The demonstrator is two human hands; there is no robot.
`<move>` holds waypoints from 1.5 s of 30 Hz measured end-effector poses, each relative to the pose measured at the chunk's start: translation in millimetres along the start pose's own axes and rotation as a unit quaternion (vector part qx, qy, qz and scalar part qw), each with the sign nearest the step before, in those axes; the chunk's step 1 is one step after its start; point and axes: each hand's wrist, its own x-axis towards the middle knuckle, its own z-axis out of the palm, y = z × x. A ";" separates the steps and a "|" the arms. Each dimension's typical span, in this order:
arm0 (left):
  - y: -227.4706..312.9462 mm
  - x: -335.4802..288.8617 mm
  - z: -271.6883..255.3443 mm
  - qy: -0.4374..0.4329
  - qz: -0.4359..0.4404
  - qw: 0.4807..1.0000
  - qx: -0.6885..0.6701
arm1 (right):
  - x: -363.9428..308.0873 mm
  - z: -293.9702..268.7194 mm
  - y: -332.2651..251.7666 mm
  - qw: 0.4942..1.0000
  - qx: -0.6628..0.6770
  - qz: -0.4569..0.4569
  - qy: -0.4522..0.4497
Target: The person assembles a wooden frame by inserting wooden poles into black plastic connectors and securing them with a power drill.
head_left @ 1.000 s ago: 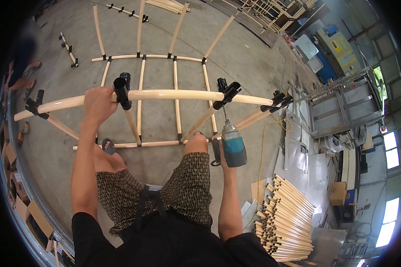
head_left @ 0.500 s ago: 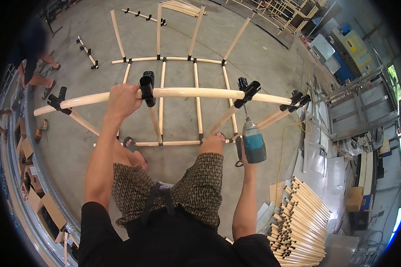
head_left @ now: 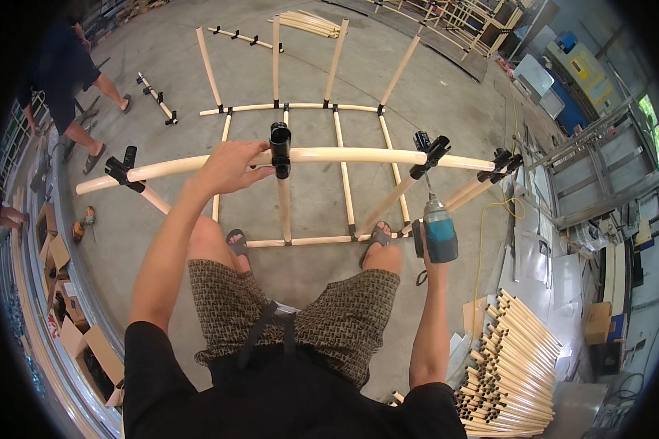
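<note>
A long cream tube (head_left: pixel 351 155) runs from left to right across the middle of the scene, raised in front of the person, with black joints along it. The left hand (head_left: pixel 231 164) lies over the tube just left of one black joint (head_left: pixel 280 150), its forearm reaching up and slightly inward from the near left. Its fingers point right over the top, while the thumb extends lower down towards the joint. This grip straddles the tube loosely; whether it bears down firmly, I cannot tell.

The right hand (head_left: pixel 427 256) is wrapped around the handle of a teal and grey power drill (head_left: pixel 441 230), most of its fingers hidden behind the tool. The right forearm rises almost straight from the near edge, and the drill points away, its bit meeting a second black joint (head_left: pixel 430 155); contact is too small to judge.

Beyond and below, a cream tube frame (head_left: pixel 315 242) lies on the concrete floor (head_left: pixel 329 66), with four tubes standing from its far side. A pile of cream tubes (head_left: pixel 516 366) lies near right, a yellow cable (head_left: pixel 479 271) just beyond. Cardboard boxes (head_left: pixel 73 336) stand at left; a co-worker (head_left: pixel 73 73) is far left.
</note>
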 end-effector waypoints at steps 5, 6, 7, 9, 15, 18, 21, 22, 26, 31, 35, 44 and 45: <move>-25.5 -1.5 1.4 0.003 0.079 0.996 -0.049 | -12.1 5.4 3.7 0.998 -0.060 -0.011 0.033; -26.2 -0.2 0.5 -0.018 0.065 0.997 -0.042 | -17.3 3.3 11.3 0.994 -0.084 -0.050 0.046; -24.6 1.9 -1.9 -0.038 0.052 0.997 -0.035 | -27.1 2.8 16.7 0.995 -0.085 -0.037 0.046; -19.4 2.4 -4.6 -0.066 0.035 0.997 -0.026 | -35.8 -0.8 10.3 0.995 -0.086 -0.013 0.046; -14.9 6.3 -8.3 -0.097 0.027 0.995 0.000 | -58.7 -3.2 -29.1 0.995 -0.065 0.055 0.047; -15.9 6.0 -10.5 -0.116 0.015 0.993 0.002 | -30.4 -2.5 -117.8 0.971 0.174 0.164 0.015; -18.8 7.5 -7.1 -0.108 0.029 0.994 0.007 | -10.1 14.0 -173.4 0.932 0.293 0.208 -0.040; -16.7 8.4 -7.1 -0.106 0.031 0.994 0.012 | -10.6 23.9 -176.5 0.944 0.287 0.160 -0.043; -16.5 5.9 -9.1 -0.107 0.025 0.993 0.032 | -24.8 63.6 -215.6 0.925 0.363 0.100 -0.053; -12.4 4.4 -6.8 -0.076 0.016 0.997 0.023 | -42.6 85.0 -242.9 0.919 0.371 0.116 -0.058; -15.1 3.4 -2.6 -0.040 0.038 0.998 0.036 | -45.3 90.3 -252.0 0.915 0.369 0.154 -0.055; -18.7 5.0 0.8 -0.028 0.051 0.998 0.033 | -27.5 97.8 -266.6 0.939 0.334 0.070 -0.032; -18.1 5.5 1.3 -0.027 0.046 0.998 0.040 | -24.5 97.2 -268.2 0.944 0.322 0.063 -0.033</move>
